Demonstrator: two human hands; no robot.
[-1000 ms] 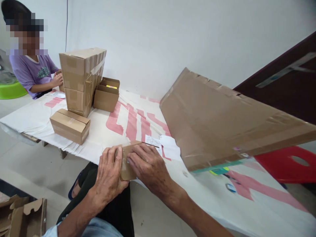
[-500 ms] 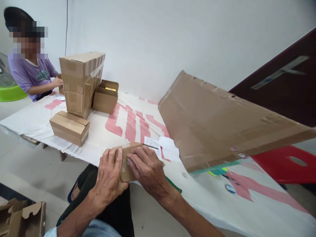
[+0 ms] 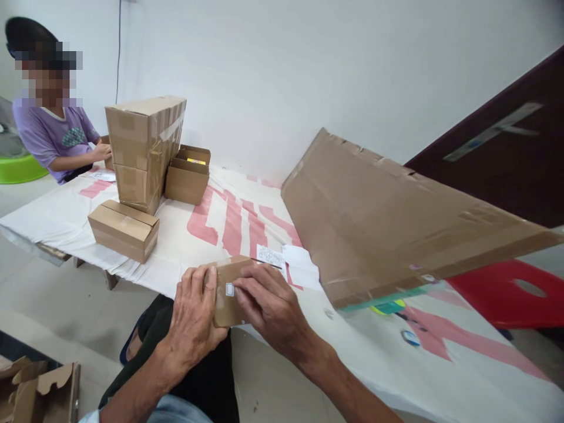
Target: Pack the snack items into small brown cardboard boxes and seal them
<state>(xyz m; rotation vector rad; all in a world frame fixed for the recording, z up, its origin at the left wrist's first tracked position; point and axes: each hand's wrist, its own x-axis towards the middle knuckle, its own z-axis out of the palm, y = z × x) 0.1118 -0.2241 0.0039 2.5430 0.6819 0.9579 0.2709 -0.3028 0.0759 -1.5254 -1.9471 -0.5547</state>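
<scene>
As I watch remotely, box (image 3: 228, 310) lies lower centre | left hand (image 3: 190, 311) holds its left side | right hand (image 3: 274, 299) nearer label (image 3: 230, 289), just right of it, grip unclear | long axis: can't tell

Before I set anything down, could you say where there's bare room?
Bare tablecloth shows beyond the held box, between closed carton and papers, and nearer than the round blue item. It's crowded around the tall box and open box.
</scene>
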